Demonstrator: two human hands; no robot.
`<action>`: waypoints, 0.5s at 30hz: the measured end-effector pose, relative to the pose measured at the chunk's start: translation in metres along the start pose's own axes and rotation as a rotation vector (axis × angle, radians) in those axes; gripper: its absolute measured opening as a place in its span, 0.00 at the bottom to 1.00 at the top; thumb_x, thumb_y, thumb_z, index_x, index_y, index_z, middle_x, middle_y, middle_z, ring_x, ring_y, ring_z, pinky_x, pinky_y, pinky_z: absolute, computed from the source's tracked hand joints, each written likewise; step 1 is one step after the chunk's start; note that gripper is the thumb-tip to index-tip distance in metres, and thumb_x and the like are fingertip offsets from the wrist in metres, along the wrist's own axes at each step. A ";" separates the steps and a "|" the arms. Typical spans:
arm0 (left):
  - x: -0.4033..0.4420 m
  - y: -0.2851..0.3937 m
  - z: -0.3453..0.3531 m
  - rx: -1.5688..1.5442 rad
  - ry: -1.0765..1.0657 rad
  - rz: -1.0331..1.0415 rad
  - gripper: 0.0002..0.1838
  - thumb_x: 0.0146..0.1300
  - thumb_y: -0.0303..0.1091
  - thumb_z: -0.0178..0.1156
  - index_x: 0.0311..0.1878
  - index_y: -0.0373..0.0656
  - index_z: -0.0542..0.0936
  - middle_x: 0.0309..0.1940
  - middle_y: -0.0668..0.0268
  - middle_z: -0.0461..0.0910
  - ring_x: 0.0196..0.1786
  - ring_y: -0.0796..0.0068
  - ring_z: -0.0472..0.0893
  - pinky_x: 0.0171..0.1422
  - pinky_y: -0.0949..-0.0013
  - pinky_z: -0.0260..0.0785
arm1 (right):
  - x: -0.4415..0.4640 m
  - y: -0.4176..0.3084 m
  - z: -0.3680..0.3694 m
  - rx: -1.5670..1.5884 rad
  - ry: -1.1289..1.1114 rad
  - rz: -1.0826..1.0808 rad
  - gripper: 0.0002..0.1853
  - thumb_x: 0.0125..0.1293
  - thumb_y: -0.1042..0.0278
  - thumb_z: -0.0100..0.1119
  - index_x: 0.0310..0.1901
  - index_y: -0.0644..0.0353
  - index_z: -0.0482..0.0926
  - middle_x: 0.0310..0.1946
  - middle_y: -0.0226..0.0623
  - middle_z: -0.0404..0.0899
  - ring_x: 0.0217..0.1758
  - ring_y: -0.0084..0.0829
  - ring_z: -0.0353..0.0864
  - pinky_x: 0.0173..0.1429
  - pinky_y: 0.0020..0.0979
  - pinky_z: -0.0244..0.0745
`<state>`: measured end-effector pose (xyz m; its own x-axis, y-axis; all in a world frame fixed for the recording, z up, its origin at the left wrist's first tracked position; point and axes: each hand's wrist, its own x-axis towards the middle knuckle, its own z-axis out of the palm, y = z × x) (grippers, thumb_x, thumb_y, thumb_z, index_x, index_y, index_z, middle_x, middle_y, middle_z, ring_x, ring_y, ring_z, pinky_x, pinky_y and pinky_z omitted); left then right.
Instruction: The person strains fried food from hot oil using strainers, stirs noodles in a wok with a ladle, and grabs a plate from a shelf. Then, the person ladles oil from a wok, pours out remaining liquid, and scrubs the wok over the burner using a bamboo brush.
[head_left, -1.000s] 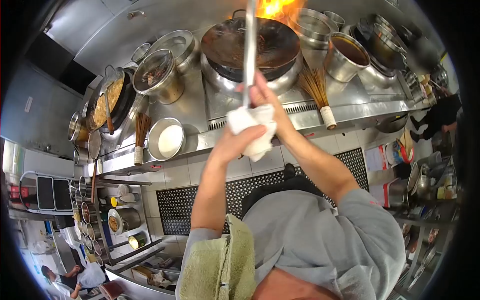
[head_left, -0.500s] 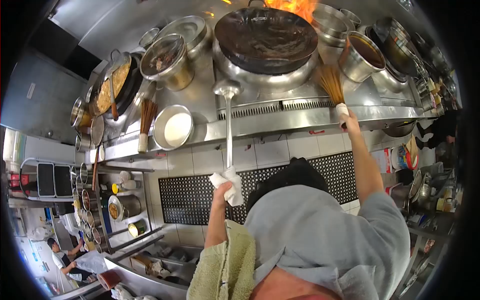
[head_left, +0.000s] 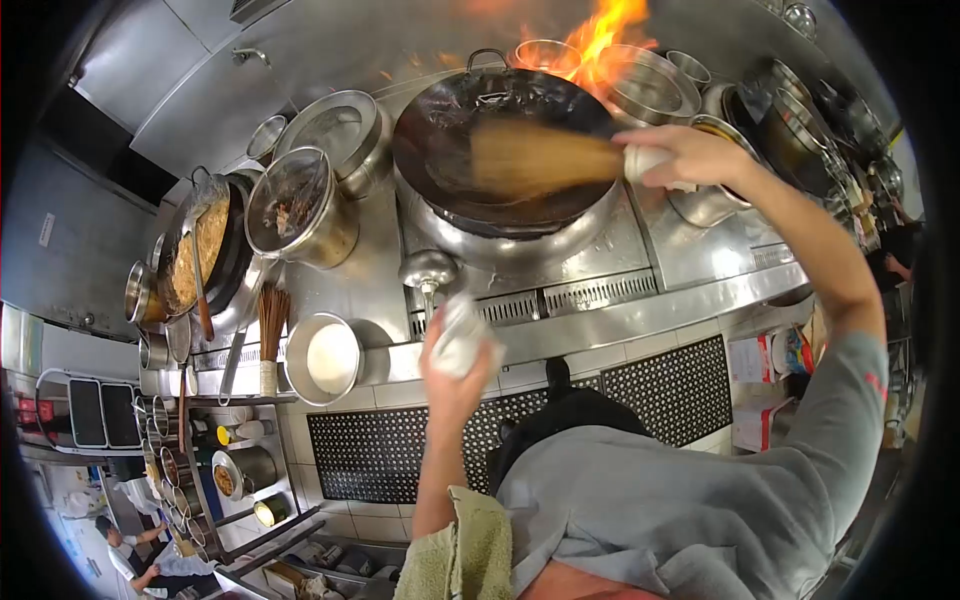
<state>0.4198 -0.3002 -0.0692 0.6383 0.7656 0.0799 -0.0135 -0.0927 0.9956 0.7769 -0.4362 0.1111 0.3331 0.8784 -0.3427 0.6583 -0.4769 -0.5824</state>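
Note:
My right hand [head_left: 690,158] is closed round the white-wrapped handle of a bamboo wok brush [head_left: 540,160]. The bristles, smeared by motion, lie over the inside of a large black wok [head_left: 450,190] on the burner ring. My left hand [head_left: 455,385], lower and nearer me, grips a folded white cloth [head_left: 462,340] at the handle end of a ladle [head_left: 428,268]. The ladle's bowl is at the stove front, just below the wok. Its handle runs toward me into the cloth, where its end is hidden.
Flames [head_left: 605,40] rise behind the wok. Left of it stand a pot with a strainer [head_left: 325,235], a second wok with food [head_left: 200,250], another brush [head_left: 271,330] and a bowl of white contents [head_left: 300,350]. A person [head_left: 140,560] works far left.
My right hand has carried the brush up and left from the stove's front right into the wok. My left hand has risen slightly, with cloth and ladle. The view has shifted.

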 end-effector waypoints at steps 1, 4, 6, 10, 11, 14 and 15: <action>0.031 0.026 0.022 0.288 -0.031 0.263 0.38 0.51 0.31 0.64 0.66 0.34 0.61 0.59 0.49 0.70 0.55 0.57 0.77 0.59 0.63 0.70 | 0.018 -0.015 -0.003 -0.174 -0.134 0.088 0.36 0.54 0.65 0.60 0.67 0.55 0.65 0.45 0.39 0.77 0.33 0.24 0.78 0.35 0.25 0.75; 0.089 0.042 0.084 0.563 -0.244 0.348 0.39 0.50 0.31 0.64 0.66 0.33 0.61 0.66 0.43 0.61 0.62 0.45 0.71 0.67 0.57 0.62 | 0.160 0.064 0.033 -0.725 0.011 -0.214 0.31 0.48 0.62 0.54 0.59 0.54 0.74 0.43 0.49 0.82 0.45 0.43 0.83 0.36 0.38 0.82; 0.099 0.029 0.105 0.639 -0.314 0.243 0.37 0.49 0.32 0.65 0.64 0.34 0.63 0.60 0.44 0.66 0.57 0.43 0.73 0.61 0.53 0.67 | 0.202 0.019 0.029 -0.265 0.137 0.055 0.29 0.47 0.65 0.53 0.56 0.54 0.76 0.41 0.47 0.83 0.47 0.45 0.82 0.48 0.41 0.79; 0.112 0.022 0.109 0.664 -0.309 0.179 0.25 0.49 0.32 0.65 0.52 0.38 0.72 0.43 0.49 0.71 0.45 0.44 0.75 0.48 0.50 0.71 | 0.170 0.043 0.040 -0.209 0.170 0.167 0.29 0.49 0.64 0.53 0.58 0.53 0.76 0.46 0.45 0.81 0.49 0.45 0.82 0.53 0.41 0.76; 0.115 0.019 0.109 0.622 -0.314 0.194 0.23 0.49 0.32 0.65 0.49 0.37 0.73 0.43 0.49 0.71 0.44 0.44 0.75 0.47 0.51 0.71 | 0.151 0.081 0.036 -0.388 0.180 0.006 0.27 0.50 0.65 0.53 0.57 0.53 0.76 0.47 0.44 0.81 0.49 0.45 0.82 0.53 0.42 0.77; 0.118 0.007 0.107 0.555 -0.304 0.220 0.18 0.49 0.32 0.65 0.43 0.36 0.74 0.41 0.49 0.71 0.42 0.45 0.75 0.44 0.51 0.70 | 0.170 0.099 0.016 -0.812 0.098 0.020 0.22 0.54 0.68 0.53 0.53 0.55 0.79 0.48 0.43 0.81 0.50 0.46 0.81 0.52 0.43 0.77; 0.116 0.003 0.105 0.534 -0.296 0.233 0.18 0.49 0.32 0.65 0.43 0.36 0.74 0.40 0.49 0.71 0.41 0.45 0.75 0.44 0.52 0.70 | 0.212 0.103 0.019 -0.932 0.147 -0.055 0.19 0.56 0.69 0.52 0.50 0.55 0.80 0.49 0.42 0.81 0.49 0.47 0.82 0.52 0.44 0.77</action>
<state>0.5749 -0.2783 -0.0622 0.8507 0.4868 0.1982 0.1583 -0.5969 0.7866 0.9025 -0.2995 -0.0354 0.3249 0.9245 -0.1992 0.9290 -0.2725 0.2505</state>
